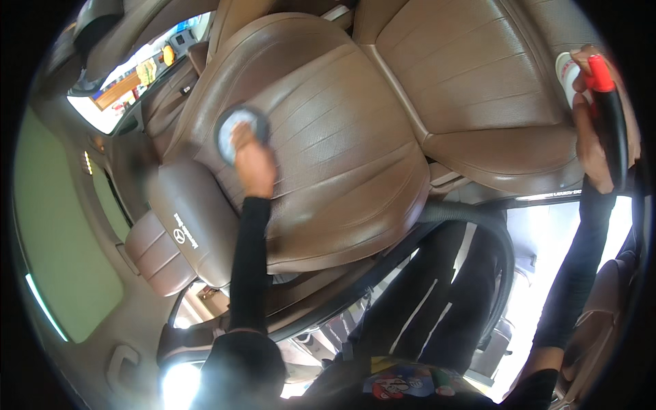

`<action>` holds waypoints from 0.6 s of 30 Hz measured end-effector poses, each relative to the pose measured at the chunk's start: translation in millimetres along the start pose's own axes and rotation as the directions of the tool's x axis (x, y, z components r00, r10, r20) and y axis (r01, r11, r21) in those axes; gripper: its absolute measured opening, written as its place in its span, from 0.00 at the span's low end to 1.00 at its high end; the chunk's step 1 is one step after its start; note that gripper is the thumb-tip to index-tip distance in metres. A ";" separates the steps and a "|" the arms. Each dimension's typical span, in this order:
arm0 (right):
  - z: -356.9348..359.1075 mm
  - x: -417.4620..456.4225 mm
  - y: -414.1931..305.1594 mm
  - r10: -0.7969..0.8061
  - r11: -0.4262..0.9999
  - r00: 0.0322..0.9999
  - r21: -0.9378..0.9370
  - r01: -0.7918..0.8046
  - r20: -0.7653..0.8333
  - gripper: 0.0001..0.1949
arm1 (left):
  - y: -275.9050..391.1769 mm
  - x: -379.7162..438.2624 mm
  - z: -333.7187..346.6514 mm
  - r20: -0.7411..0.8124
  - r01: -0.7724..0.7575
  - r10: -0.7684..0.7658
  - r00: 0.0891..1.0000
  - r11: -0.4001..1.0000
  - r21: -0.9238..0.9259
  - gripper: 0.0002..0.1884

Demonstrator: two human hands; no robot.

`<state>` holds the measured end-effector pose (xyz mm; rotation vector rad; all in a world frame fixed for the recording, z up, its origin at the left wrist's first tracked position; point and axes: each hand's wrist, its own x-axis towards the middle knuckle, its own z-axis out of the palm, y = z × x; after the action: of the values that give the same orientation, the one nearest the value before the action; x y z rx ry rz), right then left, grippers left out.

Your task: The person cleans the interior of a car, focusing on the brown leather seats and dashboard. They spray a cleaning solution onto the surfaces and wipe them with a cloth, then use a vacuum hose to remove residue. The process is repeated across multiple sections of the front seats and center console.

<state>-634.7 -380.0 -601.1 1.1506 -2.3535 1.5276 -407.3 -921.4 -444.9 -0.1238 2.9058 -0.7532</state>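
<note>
My left hand (253, 166), blurred, grips a round pad or brush (224, 136) with a pale top and dark rim against the brown leather backrest (328, 118) of a car seat. At the far right, my right hand (594, 148) is closed round a black-and-red handled tool (615, 133), which looks like a spray gun. A white bottle or container (568, 77) shows beside those fingers; how it joins the tool is hidden.
A Mercedes-Benz neck cushion (192, 220) lies against the headrest (156, 253). A corrugated black hose (505, 266) curves beside my legs. The door sill (328, 318) runs below the seat. Another leather seat (461, 66) adjoins at the upper right.
</note>
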 end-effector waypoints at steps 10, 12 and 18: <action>4.5 8.1 -24.2 0.007 0.999 0.999 -0.044 -0.006 0.033 0.24 | -11.6 79.0 -8.7 0.347 -0.047 0.086 0.934 0.992 -0.118 0.21; 6.0 8.7 -26.7 0.018 0.999 0.999 -0.050 -0.016 0.039 0.24 | -65.1 59.6 -58.3 0.346 0.111 -0.129 0.929 0.991 0.069 0.21; 22.9 28.0 -36.9 0.058 0.997 0.995 -0.060 -0.053 0.086 0.23 | -103.6 115.2 -76.8 0.186 0.398 -0.398 0.899 0.917 0.040 0.27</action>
<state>-624.0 -421.3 -572.0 1.1715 -2.4887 1.4437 -528.1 -988.1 -340.7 -0.7673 2.7224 -0.7480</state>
